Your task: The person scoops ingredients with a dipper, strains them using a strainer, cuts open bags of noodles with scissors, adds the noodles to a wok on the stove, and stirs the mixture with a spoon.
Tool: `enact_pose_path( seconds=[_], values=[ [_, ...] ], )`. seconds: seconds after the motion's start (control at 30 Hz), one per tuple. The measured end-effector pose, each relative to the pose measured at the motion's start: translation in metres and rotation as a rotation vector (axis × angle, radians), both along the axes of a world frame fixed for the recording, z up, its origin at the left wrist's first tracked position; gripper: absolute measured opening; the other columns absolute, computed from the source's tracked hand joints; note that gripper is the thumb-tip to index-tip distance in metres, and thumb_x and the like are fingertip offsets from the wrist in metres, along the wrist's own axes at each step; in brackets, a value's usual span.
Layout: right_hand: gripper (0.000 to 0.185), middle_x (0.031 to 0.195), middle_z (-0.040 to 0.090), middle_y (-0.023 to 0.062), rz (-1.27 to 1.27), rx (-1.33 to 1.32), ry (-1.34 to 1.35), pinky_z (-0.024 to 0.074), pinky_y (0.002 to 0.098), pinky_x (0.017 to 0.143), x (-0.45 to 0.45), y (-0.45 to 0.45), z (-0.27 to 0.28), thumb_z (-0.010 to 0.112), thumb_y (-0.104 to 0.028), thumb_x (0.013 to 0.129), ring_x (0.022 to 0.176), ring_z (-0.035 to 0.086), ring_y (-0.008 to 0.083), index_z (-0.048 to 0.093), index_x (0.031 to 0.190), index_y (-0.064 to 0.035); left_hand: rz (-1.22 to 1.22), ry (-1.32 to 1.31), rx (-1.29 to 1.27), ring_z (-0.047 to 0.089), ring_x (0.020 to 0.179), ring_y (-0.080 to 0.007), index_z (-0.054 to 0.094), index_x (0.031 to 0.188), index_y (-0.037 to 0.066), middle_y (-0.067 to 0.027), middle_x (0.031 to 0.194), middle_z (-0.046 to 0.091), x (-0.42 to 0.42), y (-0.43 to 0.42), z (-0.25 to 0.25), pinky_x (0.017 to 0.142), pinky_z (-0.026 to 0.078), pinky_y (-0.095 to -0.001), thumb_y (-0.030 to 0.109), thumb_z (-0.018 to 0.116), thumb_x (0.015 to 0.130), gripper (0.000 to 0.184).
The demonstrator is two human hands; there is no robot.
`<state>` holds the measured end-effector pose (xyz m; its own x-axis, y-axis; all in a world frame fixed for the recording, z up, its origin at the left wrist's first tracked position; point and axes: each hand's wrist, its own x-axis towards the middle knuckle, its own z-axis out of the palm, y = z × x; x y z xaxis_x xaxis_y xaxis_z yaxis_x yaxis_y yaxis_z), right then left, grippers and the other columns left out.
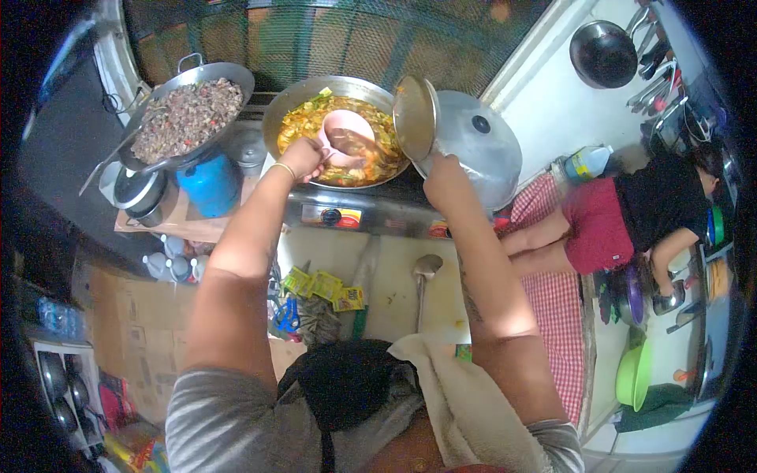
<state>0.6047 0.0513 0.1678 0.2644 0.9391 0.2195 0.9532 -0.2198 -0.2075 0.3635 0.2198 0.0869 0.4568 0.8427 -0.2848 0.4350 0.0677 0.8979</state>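
Left hand [302, 159] grasping handle of cup [345, 120], fingers closed on it. Cup pink, just beyond left hand and to its right, inside wok [369, 90], amid stew [303, 120]; how deep, cannot tell. Right hand [446, 186] clenched around handle of pan [413, 117]. Pan lies beyond right hand, slightly left, tilted at right side of wok; touching rim or not, cannot tell. Cup between both hands, nearer to left. Lid [493, 162] just beside right hand, on its right.
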Motion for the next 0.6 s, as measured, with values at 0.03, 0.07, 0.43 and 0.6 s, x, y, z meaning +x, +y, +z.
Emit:
enact_pose_path(
  seconds=[0.03,0.07,0.43,0.6],
  values=[
    [0.029,0.102,0.058,0.0343,0.009,-0.041,-0.01,0.0486,0.0522,0.085,-0.004,0.002,0.003,0.048,-0.001,0.08,0.094,0.06,0.0497,0.059,0.105,0.0071,0.072,-0.067,-0.073,0.044,0.039,-0.0113,0.06,0.084,0.003,-0.0023,0.055,0.052,-0.002,-0.009,0.014,0.034,0.032,-0.0281,0.02,0.052,0.098,0.024],
    [0.028,0.102,0.058,0.0339,0.019,-0.081,-0.02,0.0486,0.052,0.086,-0.012,0.002,0.012,0.048,-0.002,0.08,0.095,0.059,0.0497,0.06,0.103,0.0072,0.079,-0.039,-0.12,0.041,0.04,-0.0085,0.06,0.084,0.004,-0.0024,0.057,0.052,-0.006,-0.02,0.036,0.033,0.03,-0.0245,0.02,0.052,0.098,0.023],
    [0.014,0.069,0.061,0.0127,0.156,-0.112,0.299,0.0507,0.0365,0.051,0.011,0.072,-0.084,0.057,-0.011,0.087,0.06,0.062,0.0239,0.063,0.09,0.0011,0.194,-0.41,-0.137,0.042,0.041,-0.0081,0.057,0.081,0.004,-0.0022,0.06,0.054,-0.022,-0.014,0.079,0.034,0.032,-0.0225,0.018,0.052,0.096,0.021],
    [0.013,0.068,0.06,0.0115,0.213,-0.138,0.471,0.0469,0.0349,0.046,-0.01,0.07,-0.098,0.057,-0.011,0.088,0.056,0.059,0.0205,0.063,0.09,0.0002,0.115,-0.451,-0.176,0.045,0.044,-0.0036,0.058,0.081,0.004,0.0019,0.06,0.054,-0.028,-0.025,0.119,0.035,0.032,-0.0192,0.011,0.055,0.094,0.015]
  ],
)
